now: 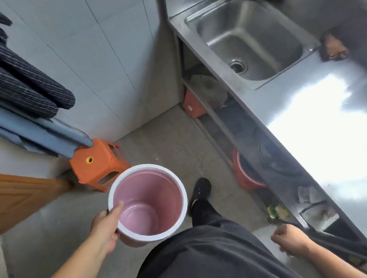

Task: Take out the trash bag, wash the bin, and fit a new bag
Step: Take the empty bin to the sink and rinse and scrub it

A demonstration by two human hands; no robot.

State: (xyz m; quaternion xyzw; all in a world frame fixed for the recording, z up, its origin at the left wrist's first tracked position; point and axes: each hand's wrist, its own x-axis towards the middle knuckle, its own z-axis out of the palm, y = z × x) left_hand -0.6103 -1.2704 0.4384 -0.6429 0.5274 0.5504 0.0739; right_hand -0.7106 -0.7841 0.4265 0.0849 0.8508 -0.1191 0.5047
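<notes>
Nearest the camera, the left hand (105,226) holds the bin (147,202) by its near-left rim: the thumb hooks over the white lip into the inside while the other fingers wrap the outer wall beneath, so the hand is closed on it and carries it in the air, above the floor (168,144) and in front of the person's dark trousers. The right hand (289,238) hangs low on the other side, beside the front edge of the bench (320,134), its fingers loosely curled; whether it holds anything cannot be told.

The bin is a round pail, pink inside and out with a thick white rim band. Its mouth faces up toward the camera and its long axis runs roughly upright, tipped slightly. No bag lines it, and the inside looks bare and mostly clean, with faint rings near the bottom. The bag-removal step therefore looks done and washing seems to be the step in hand.

The relation that matters is bin to sink (251,40): the sink lies well ahead and to the right, set into the far end of the steel bench, higher than the bin as carried. The left hand has the bin, yet the right hand is on the sink's side, so the bin must travel forward, up and across the body to reach the basin.

An orange stool (96,163) stands on the floor just beyond the bin, by the tiled wall.
</notes>
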